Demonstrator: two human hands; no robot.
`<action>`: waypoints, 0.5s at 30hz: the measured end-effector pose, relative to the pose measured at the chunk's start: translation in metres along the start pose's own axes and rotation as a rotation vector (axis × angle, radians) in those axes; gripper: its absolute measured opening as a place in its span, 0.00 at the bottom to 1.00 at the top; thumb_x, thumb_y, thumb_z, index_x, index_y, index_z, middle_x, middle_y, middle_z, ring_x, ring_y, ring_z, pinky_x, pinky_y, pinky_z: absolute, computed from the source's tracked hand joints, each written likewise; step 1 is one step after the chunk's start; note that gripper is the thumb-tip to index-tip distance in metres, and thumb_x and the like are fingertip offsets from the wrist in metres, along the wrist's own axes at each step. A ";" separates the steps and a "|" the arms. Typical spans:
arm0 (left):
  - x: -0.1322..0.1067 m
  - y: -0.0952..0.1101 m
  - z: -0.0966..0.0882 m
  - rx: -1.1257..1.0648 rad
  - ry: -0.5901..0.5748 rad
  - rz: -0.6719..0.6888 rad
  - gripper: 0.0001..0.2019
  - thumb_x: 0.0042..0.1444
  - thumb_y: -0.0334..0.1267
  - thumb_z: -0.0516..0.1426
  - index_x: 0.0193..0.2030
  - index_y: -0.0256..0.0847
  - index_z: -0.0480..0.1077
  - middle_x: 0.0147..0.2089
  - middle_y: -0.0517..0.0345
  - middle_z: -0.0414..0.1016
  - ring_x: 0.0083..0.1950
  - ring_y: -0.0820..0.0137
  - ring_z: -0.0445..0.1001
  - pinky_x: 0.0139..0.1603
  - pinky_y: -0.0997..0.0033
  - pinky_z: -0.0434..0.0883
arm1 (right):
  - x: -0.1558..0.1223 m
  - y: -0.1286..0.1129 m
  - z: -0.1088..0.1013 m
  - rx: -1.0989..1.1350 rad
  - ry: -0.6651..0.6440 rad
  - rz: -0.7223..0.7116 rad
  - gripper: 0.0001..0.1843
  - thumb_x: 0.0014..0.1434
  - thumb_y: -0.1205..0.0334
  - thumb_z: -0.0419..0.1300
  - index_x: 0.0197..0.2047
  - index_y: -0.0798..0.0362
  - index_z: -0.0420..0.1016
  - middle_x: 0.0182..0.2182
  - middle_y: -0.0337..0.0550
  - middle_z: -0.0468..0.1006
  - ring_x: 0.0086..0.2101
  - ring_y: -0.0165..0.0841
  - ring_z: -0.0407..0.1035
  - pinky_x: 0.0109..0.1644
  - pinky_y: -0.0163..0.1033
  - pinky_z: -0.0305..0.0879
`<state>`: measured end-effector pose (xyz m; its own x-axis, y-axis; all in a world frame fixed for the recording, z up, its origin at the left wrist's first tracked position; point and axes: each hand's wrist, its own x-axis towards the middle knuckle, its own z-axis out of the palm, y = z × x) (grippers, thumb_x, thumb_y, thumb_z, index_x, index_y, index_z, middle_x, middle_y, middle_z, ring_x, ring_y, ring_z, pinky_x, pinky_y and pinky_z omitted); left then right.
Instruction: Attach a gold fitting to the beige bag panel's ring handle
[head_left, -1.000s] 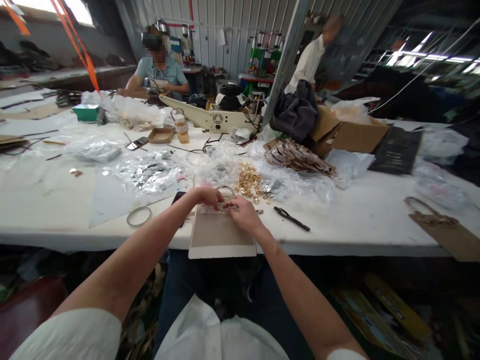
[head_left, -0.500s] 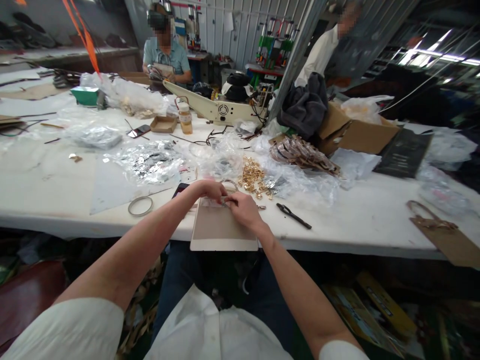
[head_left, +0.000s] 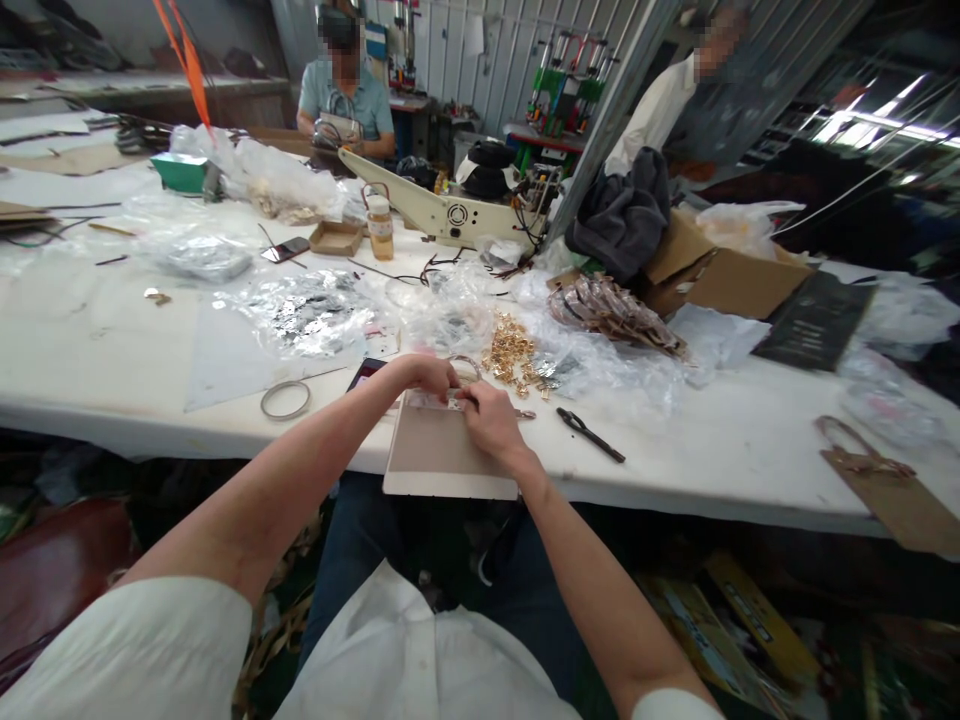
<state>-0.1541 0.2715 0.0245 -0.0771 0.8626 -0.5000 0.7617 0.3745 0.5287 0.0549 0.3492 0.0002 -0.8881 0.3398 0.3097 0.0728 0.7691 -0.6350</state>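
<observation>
A beige bag panel (head_left: 442, 450) lies at the table's front edge, its lower end jutting past it. A curved handle (head_left: 466, 364) shows at its far end. My left hand (head_left: 429, 378) reaches in over that end with its fingers pinched. My right hand (head_left: 491, 415) lies across the panel's right side, fingers closed at the same spot, almost touching the left fingertips. What the left fingertips pinch is too small and covered to make out. A pile of small gold metal fittings (head_left: 510, 350) lies just beyond, and a black pen-like tool (head_left: 591, 436) lies to the right.
Plastic bags with silver pieces (head_left: 304, 312), a tape ring (head_left: 285, 400) and a partly covered phone (head_left: 367, 373) lie to the left. Stacked wrapped handles (head_left: 619, 315) and a cardboard box (head_left: 731, 280) stand right. Another bag panel (head_left: 892, 490) overhangs the edge. Two people are beyond the table.
The view has shifted slightly, so the scene sits a little further right. My fingers have moved slightly at the panel's far end, showing a small pale piece between them. Both hands stay there.
</observation>
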 end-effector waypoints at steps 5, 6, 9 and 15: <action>-0.001 0.001 0.000 0.000 0.007 -0.009 0.25 0.43 0.35 0.66 0.52 0.43 0.86 0.41 0.62 0.86 0.45 0.64 0.73 0.45 0.73 0.68 | 0.001 -0.001 0.000 -0.009 -0.012 0.030 0.11 0.67 0.72 0.63 0.42 0.49 0.86 0.44 0.44 0.85 0.46 0.42 0.76 0.56 0.44 0.69; -0.001 0.001 0.000 0.000 0.007 -0.011 0.26 0.43 0.36 0.66 0.52 0.43 0.86 0.40 0.62 0.85 0.45 0.64 0.73 0.45 0.73 0.68 | 0.001 -0.001 0.000 -0.019 -0.016 0.039 0.11 0.67 0.72 0.63 0.42 0.49 0.86 0.44 0.44 0.85 0.46 0.42 0.76 0.56 0.44 0.69; -0.001 0.001 0.000 0.001 0.004 -0.012 0.26 0.43 0.36 0.67 0.52 0.44 0.86 0.39 0.62 0.85 0.45 0.65 0.73 0.45 0.73 0.68 | 0.001 -0.001 0.001 -0.037 -0.017 0.046 0.10 0.68 0.72 0.64 0.43 0.49 0.86 0.44 0.44 0.85 0.46 0.42 0.76 0.55 0.44 0.69; 0.000 0.004 -0.001 0.012 0.015 -0.011 0.25 0.41 0.34 0.67 0.51 0.43 0.86 0.40 0.62 0.86 0.43 0.65 0.74 0.44 0.72 0.68 | 0.000 -0.001 0.001 -0.023 -0.005 0.017 0.10 0.68 0.72 0.65 0.42 0.49 0.87 0.43 0.44 0.86 0.45 0.41 0.77 0.53 0.43 0.70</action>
<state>-0.1518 0.2733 0.0267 -0.0945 0.8635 -0.4954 0.7685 0.3796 0.5151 0.0539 0.3481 -0.0001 -0.8891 0.3497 0.2952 0.0981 0.7757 -0.6235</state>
